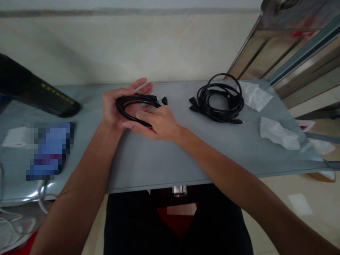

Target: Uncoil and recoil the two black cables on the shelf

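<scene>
I hold a coiled black cable (127, 102) over the middle of the grey table (164, 156). My left hand (117, 106) cradles the coil from behind, palm up and fingers spread. From the front, my right hand (156, 122) pinches the near side of the loop. The cable's plug ends (164, 100) stick out to the right of my hands. A second bundle of black cables (220, 99) lies loosely coiled on the table to the right, apart from both hands.
Crumpled white plastic wrappers (278, 134) lie at the table's right end. A black device (34, 92) rests at the far left, with a blurred blue object (49, 150) nearer me. White cords (16, 216) trail at the lower left. A metal rack (292, 46) stands at the right.
</scene>
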Demonstrator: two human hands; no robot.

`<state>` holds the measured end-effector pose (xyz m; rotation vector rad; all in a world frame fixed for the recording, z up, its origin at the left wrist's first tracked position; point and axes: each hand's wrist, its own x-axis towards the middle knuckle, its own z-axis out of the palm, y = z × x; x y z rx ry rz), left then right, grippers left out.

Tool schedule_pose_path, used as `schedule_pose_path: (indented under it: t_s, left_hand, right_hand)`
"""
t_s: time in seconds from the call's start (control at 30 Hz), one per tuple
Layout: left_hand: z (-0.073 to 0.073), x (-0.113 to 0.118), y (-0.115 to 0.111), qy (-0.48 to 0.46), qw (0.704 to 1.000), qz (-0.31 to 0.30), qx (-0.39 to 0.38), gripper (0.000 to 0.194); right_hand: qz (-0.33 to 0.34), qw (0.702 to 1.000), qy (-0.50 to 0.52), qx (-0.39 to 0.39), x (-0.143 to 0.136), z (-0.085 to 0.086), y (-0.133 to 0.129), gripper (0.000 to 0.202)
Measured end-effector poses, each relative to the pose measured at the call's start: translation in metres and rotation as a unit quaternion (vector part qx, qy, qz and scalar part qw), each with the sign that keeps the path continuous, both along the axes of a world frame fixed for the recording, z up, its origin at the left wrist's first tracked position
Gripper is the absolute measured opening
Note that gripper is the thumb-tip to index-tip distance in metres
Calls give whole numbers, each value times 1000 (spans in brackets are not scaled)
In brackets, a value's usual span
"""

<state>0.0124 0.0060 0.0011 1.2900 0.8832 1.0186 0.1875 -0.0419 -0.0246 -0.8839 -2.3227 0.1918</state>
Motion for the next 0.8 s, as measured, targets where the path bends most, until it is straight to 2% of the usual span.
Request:
schedule_pose_path:
  t_s: [0.2, 0.3, 0.43, 0.6, 0.8]
  left_hand:
    - [-1, 4, 0, 2, 1000, -11, -11, 24]
    - [-3, 5, 2, 18, 998, -39, -45, 36]
    - [-10, 3, 8, 28, 997, -40, -57, 49]
    - [-18, 2, 14, 19, 999, 10, -32, 61]
    - [-15, 3, 14, -12, 999, 36, 20, 63]
  right_hand:
    - [8, 999, 44, -4, 7, 2, 2, 80]
    - [-18, 997, 66, -31, 8, 2, 3, 75]
    - [-92, 990, 96, -51, 4, 0, 3, 68]
    - [-185, 972, 144, -22, 1, 5, 6, 59]
    - [-281, 944, 171, -13, 0, 14, 9, 36]
